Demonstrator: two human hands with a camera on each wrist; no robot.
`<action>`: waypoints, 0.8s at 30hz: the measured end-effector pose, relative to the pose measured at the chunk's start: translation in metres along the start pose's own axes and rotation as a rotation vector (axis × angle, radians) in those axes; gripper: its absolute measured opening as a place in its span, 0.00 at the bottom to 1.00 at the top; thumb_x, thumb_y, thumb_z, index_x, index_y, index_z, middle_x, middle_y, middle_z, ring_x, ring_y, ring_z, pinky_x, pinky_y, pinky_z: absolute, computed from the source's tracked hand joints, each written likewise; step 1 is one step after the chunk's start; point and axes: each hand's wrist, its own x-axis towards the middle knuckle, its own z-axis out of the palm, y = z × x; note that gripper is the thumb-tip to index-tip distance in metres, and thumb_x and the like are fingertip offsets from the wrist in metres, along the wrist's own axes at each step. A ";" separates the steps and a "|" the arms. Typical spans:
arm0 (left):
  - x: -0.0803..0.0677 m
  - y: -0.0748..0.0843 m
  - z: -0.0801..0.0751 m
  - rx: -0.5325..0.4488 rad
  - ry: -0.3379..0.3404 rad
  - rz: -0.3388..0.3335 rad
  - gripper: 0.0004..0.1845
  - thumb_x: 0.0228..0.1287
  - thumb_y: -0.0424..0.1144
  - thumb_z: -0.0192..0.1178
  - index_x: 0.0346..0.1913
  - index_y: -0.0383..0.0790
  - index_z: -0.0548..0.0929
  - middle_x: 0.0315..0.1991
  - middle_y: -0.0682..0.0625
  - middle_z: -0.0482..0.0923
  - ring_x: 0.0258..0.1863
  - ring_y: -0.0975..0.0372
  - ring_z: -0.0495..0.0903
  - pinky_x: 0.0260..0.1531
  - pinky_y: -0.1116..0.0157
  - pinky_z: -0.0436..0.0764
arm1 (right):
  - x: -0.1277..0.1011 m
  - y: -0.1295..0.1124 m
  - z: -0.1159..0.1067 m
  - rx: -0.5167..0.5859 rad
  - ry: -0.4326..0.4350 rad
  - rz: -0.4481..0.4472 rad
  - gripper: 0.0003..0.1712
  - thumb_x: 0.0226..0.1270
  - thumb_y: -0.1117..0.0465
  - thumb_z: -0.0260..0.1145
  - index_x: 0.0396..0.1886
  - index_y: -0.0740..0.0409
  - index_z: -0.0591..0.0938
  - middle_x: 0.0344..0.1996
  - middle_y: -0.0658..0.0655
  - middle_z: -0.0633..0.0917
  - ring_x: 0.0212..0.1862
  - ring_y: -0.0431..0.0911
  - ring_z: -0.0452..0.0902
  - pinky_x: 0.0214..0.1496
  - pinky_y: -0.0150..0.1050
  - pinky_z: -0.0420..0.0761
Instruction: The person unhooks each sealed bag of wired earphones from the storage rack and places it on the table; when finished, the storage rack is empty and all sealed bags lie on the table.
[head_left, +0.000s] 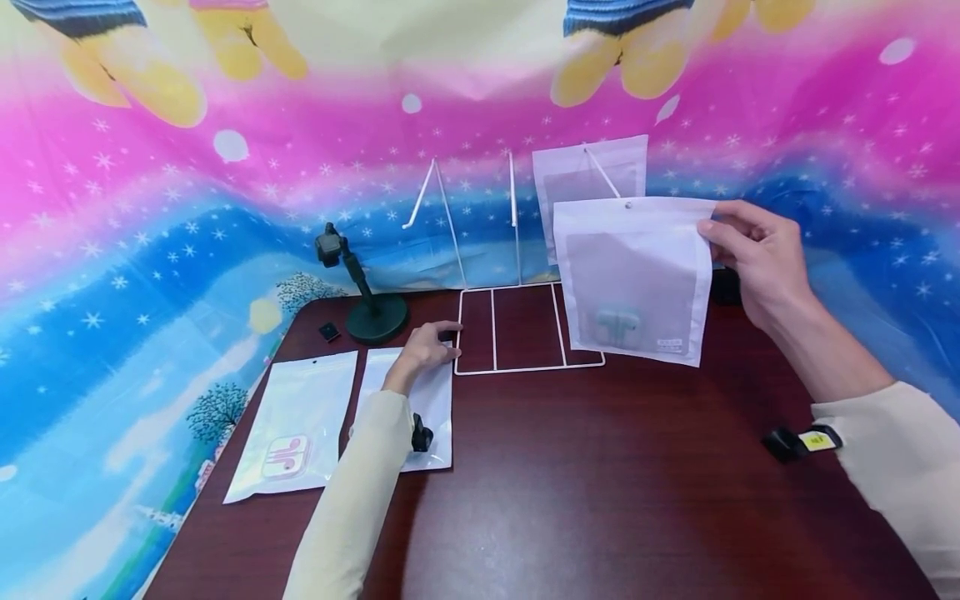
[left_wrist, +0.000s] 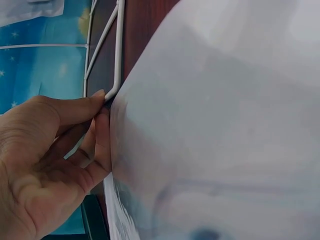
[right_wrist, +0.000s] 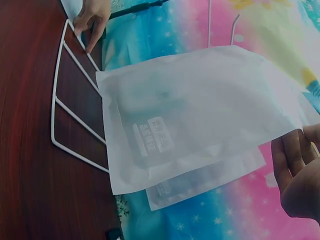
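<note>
My right hand (head_left: 765,258) pinches the upper right corner of a white zip bag (head_left: 637,275). A pale green earphone case shows faintly through the bag. Its top hole meets the tip of the right hook on a white wire display rack (head_left: 528,368); whether the hook passes through, I cannot tell. Farther back on that hook hangs another white bag (head_left: 551,167). With thumb and fingers, my left hand (left_wrist: 45,160) grips the rack's base wire at its left side. Beneath the left forearm lies a partly covered white bag (left_wrist: 225,125).
A white bag (head_left: 300,417) with pink-and-white earphones lies at the table's left. Behind it are a black stand (head_left: 375,317) and a small black square (head_left: 328,332). Two other hook arms (head_left: 512,192) rise from the rack. A printed cloth (head_left: 337,125) hangs behind the table (head_left: 600,483).
</note>
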 end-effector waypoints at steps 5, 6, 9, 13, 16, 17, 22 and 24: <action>0.002 0.001 0.000 -0.001 0.000 -0.009 0.27 0.71 0.35 0.67 0.71 0.49 0.78 0.70 0.39 0.74 0.50 0.51 0.78 0.57 0.54 0.81 | -0.008 -0.002 -0.002 0.048 -0.012 -0.014 0.09 0.65 0.71 0.74 0.45 0.61 0.91 0.26 0.53 0.88 0.25 0.42 0.84 0.32 0.31 0.85; 0.002 0.001 0.000 0.002 0.001 -0.013 0.27 0.71 0.35 0.67 0.71 0.49 0.78 0.70 0.40 0.74 0.48 0.52 0.78 0.56 0.55 0.81 | -0.010 -0.002 -0.003 0.054 -0.014 -0.011 0.09 0.65 0.71 0.74 0.45 0.61 0.91 0.26 0.53 0.88 0.24 0.43 0.84 0.31 0.31 0.85; 0.003 0.001 0.000 0.007 0.004 -0.021 0.27 0.71 0.35 0.67 0.71 0.50 0.78 0.70 0.41 0.74 0.43 0.53 0.78 0.55 0.56 0.79 | -0.015 0.001 -0.009 0.055 -0.012 0.018 0.08 0.66 0.71 0.73 0.43 0.60 0.91 0.25 0.52 0.88 0.23 0.42 0.84 0.29 0.31 0.84; 0.002 0.002 0.000 0.001 0.006 -0.015 0.27 0.71 0.35 0.67 0.71 0.50 0.78 0.70 0.40 0.74 0.43 0.52 0.78 0.57 0.54 0.79 | -0.020 0.014 -0.022 0.048 -0.015 0.101 0.09 0.68 0.70 0.72 0.44 0.57 0.91 0.28 0.51 0.88 0.26 0.41 0.85 0.27 0.32 0.83; 0.000 0.002 0.000 -0.010 0.001 -0.009 0.27 0.70 0.35 0.67 0.71 0.48 0.79 0.70 0.39 0.74 0.48 0.50 0.78 0.59 0.52 0.79 | -0.025 0.028 -0.035 0.054 -0.015 0.184 0.09 0.69 0.69 0.72 0.44 0.55 0.91 0.31 0.49 0.88 0.29 0.40 0.85 0.28 0.32 0.84; -0.001 0.002 0.000 -0.011 -0.001 -0.008 0.27 0.71 0.35 0.67 0.71 0.48 0.79 0.70 0.39 0.74 0.49 0.50 0.77 0.60 0.52 0.80 | -0.026 0.032 -0.039 0.058 -0.009 0.214 0.08 0.69 0.69 0.72 0.43 0.54 0.91 0.32 0.48 0.89 0.30 0.40 0.85 0.28 0.32 0.84; -0.001 0.000 0.000 -0.013 -0.001 -0.021 0.27 0.71 0.35 0.67 0.71 0.49 0.78 0.70 0.39 0.74 0.51 0.50 0.77 0.61 0.52 0.79 | -0.027 0.051 -0.057 0.004 0.067 0.327 0.07 0.69 0.64 0.73 0.43 0.49 0.91 0.37 0.43 0.87 0.33 0.37 0.84 0.32 0.30 0.83; 0.000 0.000 0.001 -0.007 0.003 -0.021 0.27 0.71 0.35 0.67 0.71 0.49 0.79 0.70 0.40 0.74 0.51 0.51 0.77 0.62 0.51 0.78 | -0.026 0.058 -0.064 -0.052 0.101 0.358 0.07 0.69 0.60 0.74 0.44 0.46 0.91 0.39 0.41 0.86 0.34 0.36 0.84 0.33 0.29 0.83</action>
